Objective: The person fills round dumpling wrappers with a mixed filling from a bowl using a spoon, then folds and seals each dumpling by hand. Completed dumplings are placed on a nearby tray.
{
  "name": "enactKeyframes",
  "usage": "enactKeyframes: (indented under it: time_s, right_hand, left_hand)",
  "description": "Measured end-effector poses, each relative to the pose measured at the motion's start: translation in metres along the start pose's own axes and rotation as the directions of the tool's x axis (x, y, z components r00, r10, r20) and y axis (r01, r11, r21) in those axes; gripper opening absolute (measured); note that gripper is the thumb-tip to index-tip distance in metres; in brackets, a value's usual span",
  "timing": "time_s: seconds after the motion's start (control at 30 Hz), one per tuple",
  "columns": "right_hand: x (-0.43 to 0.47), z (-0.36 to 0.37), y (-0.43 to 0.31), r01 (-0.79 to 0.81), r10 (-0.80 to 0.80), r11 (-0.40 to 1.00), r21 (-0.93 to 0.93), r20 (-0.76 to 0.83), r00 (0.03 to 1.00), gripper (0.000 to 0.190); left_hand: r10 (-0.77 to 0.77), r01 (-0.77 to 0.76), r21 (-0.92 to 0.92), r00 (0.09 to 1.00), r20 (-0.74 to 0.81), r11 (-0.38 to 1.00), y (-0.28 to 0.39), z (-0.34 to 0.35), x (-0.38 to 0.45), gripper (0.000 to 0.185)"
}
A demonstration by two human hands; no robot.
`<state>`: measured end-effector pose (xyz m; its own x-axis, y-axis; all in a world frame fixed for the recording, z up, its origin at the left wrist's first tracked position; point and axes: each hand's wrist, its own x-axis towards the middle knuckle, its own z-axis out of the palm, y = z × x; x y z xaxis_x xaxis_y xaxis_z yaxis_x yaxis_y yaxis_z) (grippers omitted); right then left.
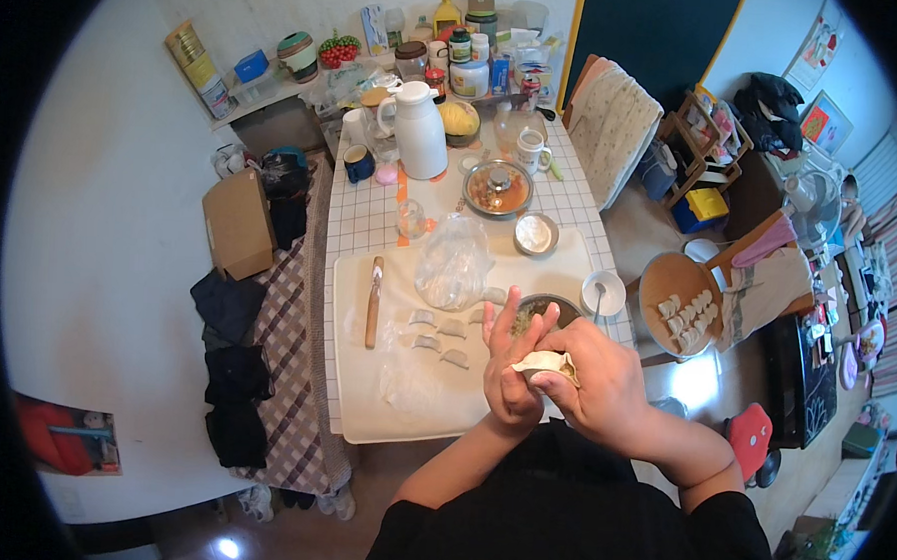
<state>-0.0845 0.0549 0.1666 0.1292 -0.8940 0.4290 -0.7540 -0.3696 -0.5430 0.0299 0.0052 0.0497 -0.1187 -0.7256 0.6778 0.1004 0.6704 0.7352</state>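
Both of my hands meet over the front right of a pale mat (353, 396). My right hand (609, 377) pinches a folded dumpling (546, 365) between thumb and fingers. Filling shows at the dumpling's right end, where the wrapper gapes. My left hand (510, 373) steadies the left side, some fingers stretched upward and others curled in. Partly hidden behind my hands is a metal bowl of filling (523, 322). Several shaped dumplings (452, 327) lie on the mat to the left, near a wooden rolling pin (373, 314) and a clear plastic bag (455, 265).
Beyond the mat are a bowl of white powder (535, 233), a glass-lidded dish (489, 199) and a white jug (421, 136). A white bowl with a spoon (600, 286) stands at the table's right edge. On the right, a round tray (659, 278) carries several more dumplings.
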Motion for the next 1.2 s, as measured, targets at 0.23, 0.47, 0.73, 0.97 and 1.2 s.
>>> enactKeyframes:
  time_s: [0.23, 0.47, 0.73, 0.97, 1.2]
  right_hand:
    - [0.001, -0.003, 0.008, 0.098, -0.098, 0.995, -0.018, 0.035, 0.995, 0.032]
    - [-0.004, -0.009, 0.023, 0.204, -0.202, 0.978, -0.049, 0.043, 0.978, 0.03]
    - [-0.014, -0.015, 0.031, 0.25, -0.25, 0.967, -0.052, 0.02, 0.968, 0.018]
    - [-0.029, -0.002, 0.048, 0.275, -0.277, 0.961, -0.03, -0.128, 0.952, 0.008]
    - [-0.047, 0.004, 0.058, -0.046, 0.063, 0.974, 0.224, -0.069, 0.996, 0.019]
  left_hand:
    - [0.004, -0.004, 0.026, 1.0, 0.001, 1.0, 0.001, -0.001, -0.001, 0.061]
    - [-0.011, -0.005, 0.14, 0.993, 0.114, 0.99, 0.022, -0.011, 0.016, 0.063]
    - [0.01, -0.077, 0.268, 0.971, 0.24, 0.96, 0.039, -0.016, 0.028, 0.062]
    - [0.056, -0.193, 0.357, 0.931, 0.361, 0.914, 0.049, -0.015, 0.032, 0.048]
    - [-0.087, -0.125, 0.389, 0.87, 0.485, 0.913, 0.036, -0.013, 0.022, 0.055]
